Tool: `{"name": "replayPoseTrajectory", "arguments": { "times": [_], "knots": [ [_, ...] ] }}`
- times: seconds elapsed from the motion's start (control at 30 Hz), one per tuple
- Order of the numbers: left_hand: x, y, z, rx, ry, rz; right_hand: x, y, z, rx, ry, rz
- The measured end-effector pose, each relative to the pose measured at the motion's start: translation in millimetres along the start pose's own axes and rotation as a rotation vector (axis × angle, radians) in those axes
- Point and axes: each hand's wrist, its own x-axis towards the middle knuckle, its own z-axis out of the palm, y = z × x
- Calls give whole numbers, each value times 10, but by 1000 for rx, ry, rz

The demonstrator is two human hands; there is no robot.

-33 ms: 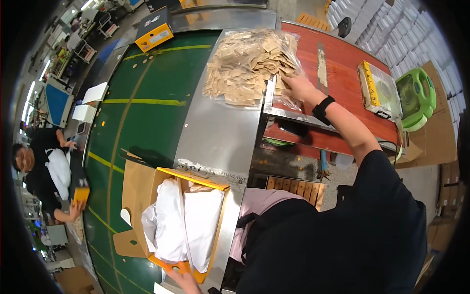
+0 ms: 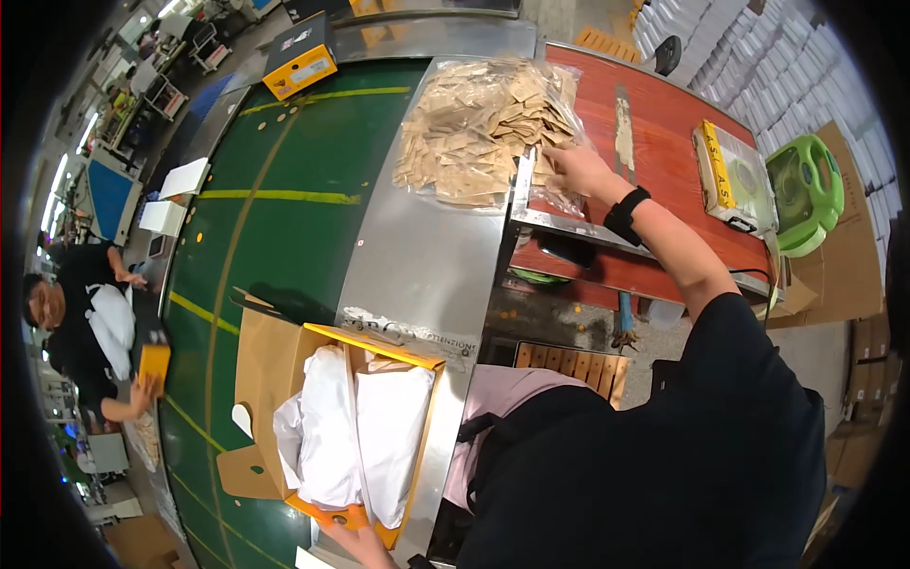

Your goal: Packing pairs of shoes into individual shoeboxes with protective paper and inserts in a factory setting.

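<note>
An open shoe box [image 2: 431, 364] with orange edges sits at the near edge of the work surface, its brown lid folded back to the left. Two bundles in white paper [image 2: 330, 427] lie inside, one on each side of a divider. At the near end wall of the box, my left hand [image 2: 358, 543] holds the rim, partly cut off by the frame. My right hand [image 2: 580, 171] reaches to the right edge of a clear plastic bag full of small brown paper packets [image 2: 474, 123]. Its fingers are bent together at the packets; what they pinch is too small to make out.
A green conveyor belt [image 2: 294, 171] with yellow lines runs along the left. Across it a co-worker [image 2: 81, 332] handles a black and orange box [image 2: 154, 364]. Another shoe box [image 2: 300, 59] stands at the far end. On the red table [image 2: 664, 123] are a yellow-and-clear case and a green fan [image 2: 806, 190].
The co-worker's box and hand have shifted slightly away, toward the far end. My hands and the open shoe box stay nearly where they were.
</note>
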Motion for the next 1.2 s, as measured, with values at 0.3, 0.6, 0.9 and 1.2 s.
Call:
{"name": "replayPoseTrajectory", "arguments": {
  "times": [0.3,0.6,0.9,1.2],
  "knots": [
    [-261,336,60,-92,147,-101,262,-264,-184,-108,-40,-37],
    [101,405,-57,-153,105,-130,-38,-3122,-791,951,-769,-755],
    [-65,123,-4,-94,122,-287,667,-4018,155,1524,-1444,-112],
    [-66,202,-92,-579,595,-122,406,-4311,-422,1825,-1327,-406]
  ]
}}
